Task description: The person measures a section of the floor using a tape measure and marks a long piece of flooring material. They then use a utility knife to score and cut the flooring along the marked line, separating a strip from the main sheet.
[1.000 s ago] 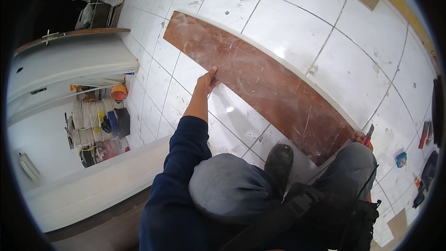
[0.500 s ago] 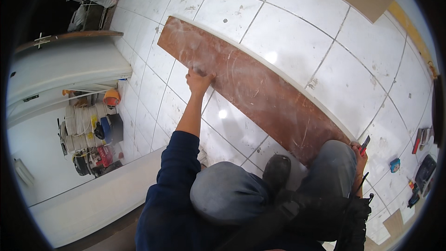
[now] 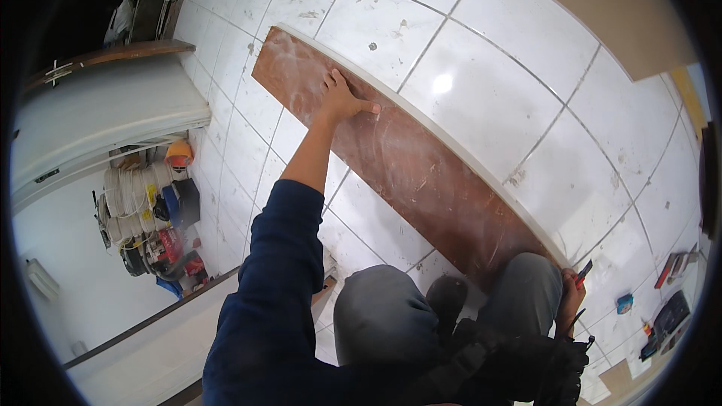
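Observation:
A long reddish-brown board (image 3: 414,162) with pale dusty smears lies slantwise in front of me, with a pale strip (image 3: 485,171) along its far edge. Flat on the board's upper left part rests my left hand (image 3: 344,101), thumb and fingers spread, the fingers near the pale strip. Beside my right knee, at the board's near right end, my right hand (image 3: 571,295) grips a red and black utility knife (image 3: 582,275), its dark tip pointing up and away. My knee partly hides that end of the board.
White tiles (image 3: 526,68) with stains surround the board. A blue tape measure (image 3: 624,303) and a black case (image 3: 671,313) lie to the right. A beige panel (image 3: 602,0) covers the upper right. Coiled cable (image 3: 124,195) and an orange helmet (image 3: 179,155) are at left.
My left hand has moved from the board's near edge up onto its face, fingers now spread toward the far edge. My right hand still holds the utility knife at the board's right end.

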A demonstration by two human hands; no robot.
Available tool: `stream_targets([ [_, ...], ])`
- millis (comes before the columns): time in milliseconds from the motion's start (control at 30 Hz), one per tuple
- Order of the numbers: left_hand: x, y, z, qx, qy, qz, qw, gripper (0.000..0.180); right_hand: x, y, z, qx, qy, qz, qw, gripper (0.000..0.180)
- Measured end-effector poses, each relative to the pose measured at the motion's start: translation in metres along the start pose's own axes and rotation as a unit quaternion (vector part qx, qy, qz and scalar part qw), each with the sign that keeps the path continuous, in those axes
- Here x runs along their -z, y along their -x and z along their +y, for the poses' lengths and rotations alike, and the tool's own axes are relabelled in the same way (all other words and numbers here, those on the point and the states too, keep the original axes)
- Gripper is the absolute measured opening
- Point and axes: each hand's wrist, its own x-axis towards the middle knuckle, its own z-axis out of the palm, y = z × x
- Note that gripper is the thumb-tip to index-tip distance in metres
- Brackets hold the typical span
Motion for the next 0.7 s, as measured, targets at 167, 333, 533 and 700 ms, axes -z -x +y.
stream_targets([
  [167,0.006,0.002,0.012,0.013,0.012,-0.027,0.999,0.168,-0.011,-0.008,-0.041,0.071,0.266,-0.015,0.961,0.020],
  [333,0.017,0.006,0.017,0.032,-0.051,-0.042,0.997,0.167,-0.082,-0.038,-0.121,0.185,0.378,-0.075,0.904,0.017],
  [533,0.012,0.002,0.017,0.046,-0.016,-0.067,0.997,0.164,-0.180,-0.104,-0.165,0.374,0.418,-0.129,0.818,0.014],
  [700,0.021,0.005,0.019,0.083,-0.005,-0.092,0.992,0.160,-0.333,-0.093,-0.238,0.164,0.396,-0.280,0.859,0.020],
])
